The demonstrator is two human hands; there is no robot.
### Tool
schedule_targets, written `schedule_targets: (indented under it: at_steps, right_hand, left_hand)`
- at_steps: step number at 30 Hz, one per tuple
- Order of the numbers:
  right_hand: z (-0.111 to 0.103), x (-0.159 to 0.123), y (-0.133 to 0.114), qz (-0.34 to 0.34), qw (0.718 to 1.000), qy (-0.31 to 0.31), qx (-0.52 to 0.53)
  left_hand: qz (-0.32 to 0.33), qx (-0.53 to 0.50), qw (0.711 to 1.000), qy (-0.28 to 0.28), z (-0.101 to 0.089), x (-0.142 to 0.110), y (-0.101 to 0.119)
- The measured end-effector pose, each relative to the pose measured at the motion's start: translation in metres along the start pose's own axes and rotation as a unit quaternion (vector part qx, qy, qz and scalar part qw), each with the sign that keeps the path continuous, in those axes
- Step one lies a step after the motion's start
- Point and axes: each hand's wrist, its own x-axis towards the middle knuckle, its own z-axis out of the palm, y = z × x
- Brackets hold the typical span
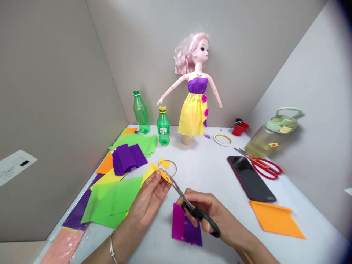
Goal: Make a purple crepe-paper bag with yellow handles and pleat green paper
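Reading the table as a clock centred on the small orange piece, a light green sheet (110,205) lies at eight o'clock, with folded purple paper (129,158) at ten. The left hand (148,200), at half past seven and palm turned up, pinches the orange piece (165,177) between thumb and fingers. A thin ring (176,168) shows just past the fingertips at twelve; whether it touches them I cannot tell. A magenta and purple piece of paper (178,223) lies flat at five, and a doll in a yellow skirt (191,115) stands at one.

From four o'clock the right hand (213,209) grips the black-handled scissors (195,211), blades pointing to ten and their tips at the piece's edge. Whether they have bitten in is too fine to tell. For a clean cut, pinch the piece taut, hold the left fingertips back from the blade line, and take short snips, turning the piece instead of the wrist. Soft, thin material will probably fold between loose blades. A phone (250,179) lies at three and an orange sheet (277,220) at half past three, both well apart.
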Motion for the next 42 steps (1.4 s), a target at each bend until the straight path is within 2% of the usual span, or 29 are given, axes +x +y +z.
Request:
schedule_targets:
  at_steps: [7, 13, 17, 20, 21, 22, 24, 25, 26, 28, 29, 30, 31, 32, 35, 37, 39, 42]
  right_hand:
    - [0.002, 0.0, -0.003, 0.014, 1.0, 0.017, -0.003]
    - [0.005, -0.002, 0.0, 0.032, 0.999, 0.034, -0.008]
    - [0.004, -0.004, 0.002, 0.036, 0.998, 0.037, -0.042]
    - [-0.01, -0.004, 0.001, -0.008, 0.987, 0.1, -0.125]
    - [-0.019, -0.004, 0.002, -0.017, 0.973, 0.15, -0.173]
    - [-0.029, -0.004, 0.003, -0.017, 0.948, 0.205, -0.242]
    - [-0.051, -0.004, 0.009, -0.002, 0.875, 0.302, -0.377]
    - [-0.061, -0.005, 0.012, 0.012, 0.833, 0.326, -0.446]
    - [-0.071, -0.006, 0.016, 0.024, 0.794, 0.333, -0.508]
    - [-0.084, -0.008, 0.021, 0.028, 0.744, 0.314, -0.59]
    - [-0.085, -0.009, 0.022, 0.021, 0.729, 0.305, -0.613]
    - [-0.084, -0.01, 0.021, 0.013, 0.726, 0.297, -0.62]
    - [-0.08, -0.01, 0.018, 0.004, 0.735, 0.292, -0.612]
    - [-0.073, -0.01, 0.014, 0.0, 0.756, 0.288, -0.587]
    - [-0.045, -0.007, -0.001, 0.006, 0.87, 0.232, -0.435]
    - [-0.026, -0.003, -0.006, 0.026, 0.918, 0.179, -0.354]
    - [-0.012, 0.0, -0.004, 0.042, 0.936, 0.153, -0.313]
    - [-0.003, 0.004, 0.007, 0.056, 0.944, 0.158, -0.285]
  left_hand:
    - [0.006, -0.007, 1.0, 0.018, -0.002, 0.0, 0.002]
    - [0.023, -0.01, 0.999, 0.033, 0.003, 0.002, 0.01]
    - [0.037, -0.006, 0.998, 0.047, 0.001, 0.007, 0.014]
    - [0.057, 0.038, 0.997, 0.044, -0.005, 0.01, 0.016]
    - [0.064, 0.063, 0.995, 0.042, -0.006, 0.011, 0.016]
    - [0.068, 0.094, 0.993, 0.037, -0.007, 0.011, 0.016]
    - [0.071, 0.164, 0.984, 0.028, -0.008, 0.011, 0.015]
    - [0.071, 0.199, 0.977, 0.024, -0.008, 0.01, 0.014]
    - [0.07, 0.231, 0.97, 0.021, -0.007, 0.009, 0.013]
    - [0.069, 0.282, 0.957, 0.017, -0.006, 0.007, 0.01]
    - [0.07, 0.301, 0.951, 0.017, -0.006, 0.007, 0.009]
    - [0.069, 0.319, 0.945, 0.016, -0.005, 0.006, 0.009]
    - [0.069, 0.334, 0.94, 0.015, -0.006, 0.006, 0.008]
    - [0.069, 0.347, 0.935, 0.014, -0.006, 0.006, 0.008]
    - [0.065, 0.381, 0.922, 0.007, -0.007, 0.006, 0.007]
    - [0.058, 0.394, 0.917, -0.001, -0.007, 0.005, 0.006]
    - [0.048, 0.4, 0.915, -0.017, -0.007, 0.005, 0.005]
    - [0.035, 0.41, 0.91, -0.053, -0.008, 0.004, 0.003]
